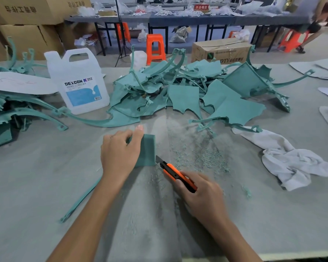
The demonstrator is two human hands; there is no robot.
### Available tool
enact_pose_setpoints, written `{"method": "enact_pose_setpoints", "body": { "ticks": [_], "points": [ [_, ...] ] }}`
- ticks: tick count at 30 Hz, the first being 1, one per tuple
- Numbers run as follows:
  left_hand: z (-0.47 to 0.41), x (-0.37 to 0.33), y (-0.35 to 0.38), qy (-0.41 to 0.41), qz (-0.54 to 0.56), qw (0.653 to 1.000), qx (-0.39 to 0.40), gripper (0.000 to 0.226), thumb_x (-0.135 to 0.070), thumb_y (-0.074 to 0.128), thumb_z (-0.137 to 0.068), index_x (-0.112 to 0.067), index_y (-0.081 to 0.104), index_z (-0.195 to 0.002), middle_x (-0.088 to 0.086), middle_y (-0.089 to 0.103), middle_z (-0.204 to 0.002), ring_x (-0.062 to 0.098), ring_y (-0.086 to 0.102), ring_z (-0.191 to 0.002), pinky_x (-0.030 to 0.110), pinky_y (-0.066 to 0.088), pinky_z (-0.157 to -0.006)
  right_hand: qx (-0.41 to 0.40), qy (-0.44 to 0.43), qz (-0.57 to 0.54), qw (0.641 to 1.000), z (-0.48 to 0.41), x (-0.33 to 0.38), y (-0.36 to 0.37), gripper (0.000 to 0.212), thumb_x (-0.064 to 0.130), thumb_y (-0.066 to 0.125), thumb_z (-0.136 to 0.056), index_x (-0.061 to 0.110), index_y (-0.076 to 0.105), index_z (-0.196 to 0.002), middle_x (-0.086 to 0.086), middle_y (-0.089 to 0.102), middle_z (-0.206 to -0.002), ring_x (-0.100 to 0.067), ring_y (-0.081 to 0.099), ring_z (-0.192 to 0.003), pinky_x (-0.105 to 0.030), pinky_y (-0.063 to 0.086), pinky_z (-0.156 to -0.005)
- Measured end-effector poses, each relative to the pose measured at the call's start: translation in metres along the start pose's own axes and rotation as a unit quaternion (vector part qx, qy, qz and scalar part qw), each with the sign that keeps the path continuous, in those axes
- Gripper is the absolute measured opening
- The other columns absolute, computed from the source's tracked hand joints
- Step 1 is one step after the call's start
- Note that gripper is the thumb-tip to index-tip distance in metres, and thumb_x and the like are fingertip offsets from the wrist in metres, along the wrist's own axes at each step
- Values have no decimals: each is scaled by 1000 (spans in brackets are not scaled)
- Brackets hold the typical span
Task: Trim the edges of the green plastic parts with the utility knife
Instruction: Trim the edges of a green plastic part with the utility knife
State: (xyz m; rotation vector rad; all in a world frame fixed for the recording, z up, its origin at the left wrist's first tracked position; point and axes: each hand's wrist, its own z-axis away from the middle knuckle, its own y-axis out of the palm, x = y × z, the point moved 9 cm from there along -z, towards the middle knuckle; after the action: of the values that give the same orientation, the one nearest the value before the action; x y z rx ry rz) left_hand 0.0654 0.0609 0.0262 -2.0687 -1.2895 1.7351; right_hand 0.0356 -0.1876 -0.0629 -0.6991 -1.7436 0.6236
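Left hand (119,148) is clamped over the part (147,148), fingers curled round its far edge, pinning it flat on the table (45,186) right in front, so it probably won't skate when the blade drags. Right hand (201,193) is wrapped round the knife (175,173), held low and slanted, with the blade tip at the part's near right corner. That looks like the start of a pass along that edge. Shavings (197,154) litter the table just right of the cut. The pile (187,91) of parts sits behind within reach, and the rag (292,163) is off to the right.
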Motion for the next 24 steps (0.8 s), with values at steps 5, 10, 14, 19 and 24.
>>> {"method": "enact_pose_setpoints", "body": {
  "ticks": [5, 10, 14, 19, 24],
  "points": [
    [4, 0, 1, 7, -35, 999, 0, 59, -57, 38, -99, -16, 44, -58, -4, 53, -65, 32, 44, -90, 42, 39, -79, 39, -3, 2, 999, -2, -2, 4, 35, 58, 66, -87, 47, 65, -120, 16, 68, -95, -9, 64, -88, -31, 50, -74],
    [7, 0, 1, 9, -37, 999, -9, 52, -51, 26, -104, -23, 48, -65, -5, 58, -76, 28, 43, -93, 43, 38, -85, 28, 26, -73, 997, -4, -5, 0, 21, 47, 73, -87, 45, 72, -107, 16, 72, -84, -3, 64, -77, -36, 53, -73],
    [8, 5, 0, -12, -20, 1000, -9, 49, -42, 27, -108, -20, 44, -68, -3, 54, -74, 29, 44, -93, 48, 41, -84, 17, 42, -115, 992, -3, -4, -3, 24, 39, 77, -86, 48, 73, -108, 21, 74, -85, 1, 67, -76, -35, 56, -72],
    [12, 0, -6, 4, 8, 999, -41, 32, -43, 36, -104, -19, 36, -82, -8, 48, -72, 30, 47, -84, 40, 32, -68, -8, 29, -178, 984, -1, 13, -15, 31, 35, 77, -87, 64, 68, -89, 29, 72, -81, 7, 66, -71, -22, 51, -64],
    [13, -1, -6, 4, 1, 1000, -27, 30, -38, 29, -106, -15, 36, -88, -6, 47, -79, 32, 44, -91, 47, 38, -75, -35, 30, -333, 942, -8, 31, -39, 14, 43, 78, -82, 51, 77, -94, 13, 62, -58, -4, 45, -48, -20, 36, -45]
  ]
}}
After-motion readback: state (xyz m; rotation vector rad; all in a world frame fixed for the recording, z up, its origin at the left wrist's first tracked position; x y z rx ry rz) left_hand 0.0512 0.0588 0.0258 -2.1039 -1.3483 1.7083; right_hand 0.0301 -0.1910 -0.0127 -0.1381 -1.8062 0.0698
